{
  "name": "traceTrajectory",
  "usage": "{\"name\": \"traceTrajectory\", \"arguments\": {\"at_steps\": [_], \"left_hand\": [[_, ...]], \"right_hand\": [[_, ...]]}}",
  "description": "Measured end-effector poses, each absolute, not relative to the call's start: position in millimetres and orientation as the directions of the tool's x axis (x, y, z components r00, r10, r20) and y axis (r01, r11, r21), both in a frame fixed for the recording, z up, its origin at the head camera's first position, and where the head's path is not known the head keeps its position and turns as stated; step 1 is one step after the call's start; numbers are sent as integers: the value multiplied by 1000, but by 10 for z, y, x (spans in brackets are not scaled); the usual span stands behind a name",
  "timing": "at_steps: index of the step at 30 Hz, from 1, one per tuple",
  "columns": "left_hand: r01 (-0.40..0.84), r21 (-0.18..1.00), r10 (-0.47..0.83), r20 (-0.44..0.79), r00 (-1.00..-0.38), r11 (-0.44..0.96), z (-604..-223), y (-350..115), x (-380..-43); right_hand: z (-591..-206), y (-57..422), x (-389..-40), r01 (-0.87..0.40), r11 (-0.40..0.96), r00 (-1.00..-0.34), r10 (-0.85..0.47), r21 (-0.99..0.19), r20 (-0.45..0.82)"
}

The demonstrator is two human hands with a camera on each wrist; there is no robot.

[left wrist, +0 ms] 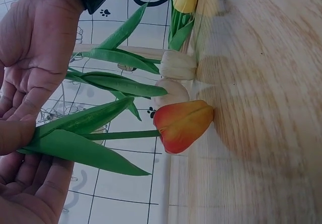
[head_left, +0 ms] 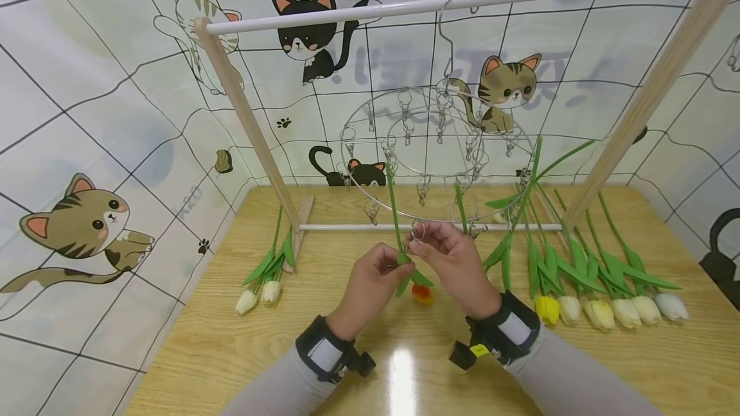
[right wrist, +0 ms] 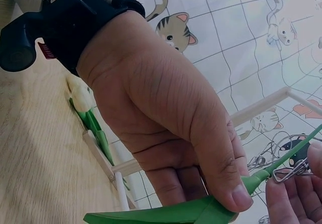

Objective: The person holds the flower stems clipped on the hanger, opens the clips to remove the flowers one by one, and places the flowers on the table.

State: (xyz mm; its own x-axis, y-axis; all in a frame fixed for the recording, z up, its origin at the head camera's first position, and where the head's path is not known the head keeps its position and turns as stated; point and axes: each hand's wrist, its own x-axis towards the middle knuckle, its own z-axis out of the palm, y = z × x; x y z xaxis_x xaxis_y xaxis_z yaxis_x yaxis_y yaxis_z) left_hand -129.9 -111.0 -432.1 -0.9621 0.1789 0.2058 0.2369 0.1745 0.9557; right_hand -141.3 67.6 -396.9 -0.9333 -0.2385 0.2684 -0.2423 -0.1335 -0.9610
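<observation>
- Pinching the red-orange tulip (head_left: 422,294) by leaves and stem, just below centre of the head frame, between curled thumb and fingers of the left hand (head_left: 370,279); held bloom down, with stem running up toward mid-frame
- Pinching a metal clip (right wrist: 293,172) between closed fingertips of the right hand (head_left: 453,262), just right of the left hand; held close beside the tulip's stem; impossible to tell whether clamped on it
- Hung by a hook from the white bar (head_left: 358,13) across the upper frame: round wire hanger (head_left: 433,176), set about with dangling clips (head_left: 424,191), around centre
- Laid on the wooden table (head_left: 202,352): two white tulips (head_left: 270,291) at lower left; yellow tulip (head_left: 546,310) and several pale tulips (head_left: 626,313) in a row at lower right
- Printed with cartoon cats behind: gridded white sheet (head_left: 98,133)
</observation>
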Motion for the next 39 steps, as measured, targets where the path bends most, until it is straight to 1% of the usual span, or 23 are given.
{"name": "traceTrajectory", "arguments": {"at_steps": [12, 20, 27, 32, 39], "left_hand": [[266, 947, 179, 235, -955, 179, -4252, -1121, -1267], [311, 935, 148, 288, -946, 172, -4117, -1248, -1214], [338, 928, 71, 331, -941, 155, -4066, -1470, -1211], [337, 931, -7, 342, -940, 138, -4027, -1682, -1220], [329, 921, -151, 362, -920, 207, -4030, -2045, -1268]], "right_hand": [[-3963, 698, -1424, -253, -125, -934, -226, -959, 276], [-3957, 700, -1438, -249, -138, -932, -236, -959, 276], [-3993, 686, -1465, -250, -153, -925, -255, -956, 283], [-4011, 673, -1467, -246, -174, -924, -256, -954, 285], [-4012, 670, -1464, -229, -202, -922, -268, -952, 278]]}}
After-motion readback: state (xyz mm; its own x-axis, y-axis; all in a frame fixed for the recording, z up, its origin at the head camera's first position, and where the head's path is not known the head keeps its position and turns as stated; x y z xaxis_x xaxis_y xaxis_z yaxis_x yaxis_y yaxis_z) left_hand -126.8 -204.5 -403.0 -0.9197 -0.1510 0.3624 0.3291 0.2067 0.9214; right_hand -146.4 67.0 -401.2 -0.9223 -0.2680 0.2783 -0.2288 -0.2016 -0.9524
